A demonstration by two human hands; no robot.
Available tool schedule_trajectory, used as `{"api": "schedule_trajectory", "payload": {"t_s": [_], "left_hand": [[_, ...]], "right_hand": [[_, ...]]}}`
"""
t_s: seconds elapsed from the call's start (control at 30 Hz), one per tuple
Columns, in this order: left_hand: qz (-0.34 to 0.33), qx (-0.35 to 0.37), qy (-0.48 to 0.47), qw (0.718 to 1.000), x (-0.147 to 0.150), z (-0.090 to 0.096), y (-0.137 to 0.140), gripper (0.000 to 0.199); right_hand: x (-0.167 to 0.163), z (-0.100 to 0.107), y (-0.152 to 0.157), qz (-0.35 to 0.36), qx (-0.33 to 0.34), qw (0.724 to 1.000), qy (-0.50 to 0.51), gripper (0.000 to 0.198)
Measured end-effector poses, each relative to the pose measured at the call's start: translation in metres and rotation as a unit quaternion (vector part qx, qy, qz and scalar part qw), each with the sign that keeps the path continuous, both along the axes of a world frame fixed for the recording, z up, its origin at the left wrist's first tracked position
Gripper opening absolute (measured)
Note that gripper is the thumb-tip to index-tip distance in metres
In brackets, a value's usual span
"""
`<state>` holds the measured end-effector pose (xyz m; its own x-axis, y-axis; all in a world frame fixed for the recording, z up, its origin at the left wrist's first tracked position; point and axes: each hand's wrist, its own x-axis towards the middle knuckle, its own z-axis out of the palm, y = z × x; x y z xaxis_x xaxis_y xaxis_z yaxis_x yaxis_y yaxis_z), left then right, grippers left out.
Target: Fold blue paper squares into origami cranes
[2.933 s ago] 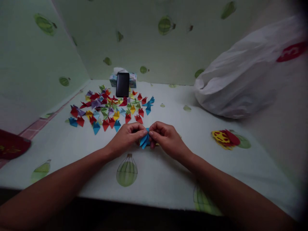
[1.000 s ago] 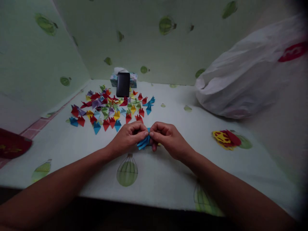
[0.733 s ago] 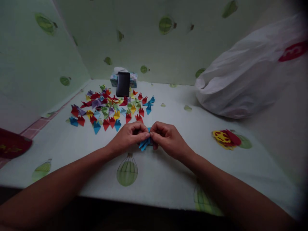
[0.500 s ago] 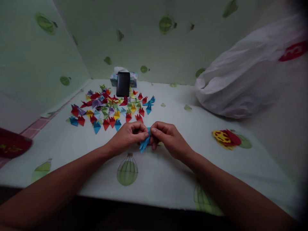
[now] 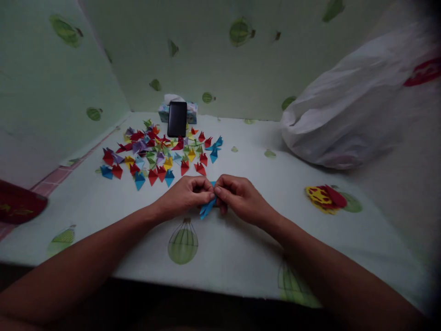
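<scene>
A small blue folded paper piece is pinched between both hands just above the table. My left hand is closed on its left side, thumb and forefinger pressed together. From the right, my right hand grips its upper part, the thumb tip close to the left thumb. The fingers cover much of the paper; its lower end points down and left. Beyond the left hand lie many folded paper cranes in red, blue, yellow, purple and green.
A black phone leans on a tissue box at the back. To the right are a white plastic bag and yellow and red cut-out pieces. A dark red object sits at the left edge of the table.
My right hand's fingers have closed in toward the left hand, and the thumbs are nearer each other on the blue paper. The view has shifted slightly.
</scene>
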<state>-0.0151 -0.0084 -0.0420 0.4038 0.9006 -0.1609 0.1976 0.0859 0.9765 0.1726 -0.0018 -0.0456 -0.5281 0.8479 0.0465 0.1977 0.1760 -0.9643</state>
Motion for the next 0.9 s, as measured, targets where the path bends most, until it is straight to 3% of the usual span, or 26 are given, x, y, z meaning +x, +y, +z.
{"api": "schedule_trajectory", "payload": {"t_s": [0.37,0.6,0.73,0.9], "left_hand": [[-0.005,0.05,0.024,0.998,-0.002,-0.003,0.002,0.022],[0.088,0.108,-0.08,0.987,-0.003,-0.007,0.002,0.042],[0.081,0.127,-0.088,0.985,0.002,-0.014,-0.002,0.05],[0.124,0.143,-0.067,0.98,0.007,-0.016,-0.007,0.039]], "right_hand": [[-0.002,-0.001,-0.002,-0.03,-0.043,0.997,0.05,0.019],[-0.004,-0.003,-0.003,-0.21,0.012,0.972,0.103,0.02],[-0.005,-0.002,-0.006,-0.249,0.061,0.96,0.111,0.019],[-0.009,-0.006,-0.015,-0.263,0.11,0.952,0.107,0.017]]}}
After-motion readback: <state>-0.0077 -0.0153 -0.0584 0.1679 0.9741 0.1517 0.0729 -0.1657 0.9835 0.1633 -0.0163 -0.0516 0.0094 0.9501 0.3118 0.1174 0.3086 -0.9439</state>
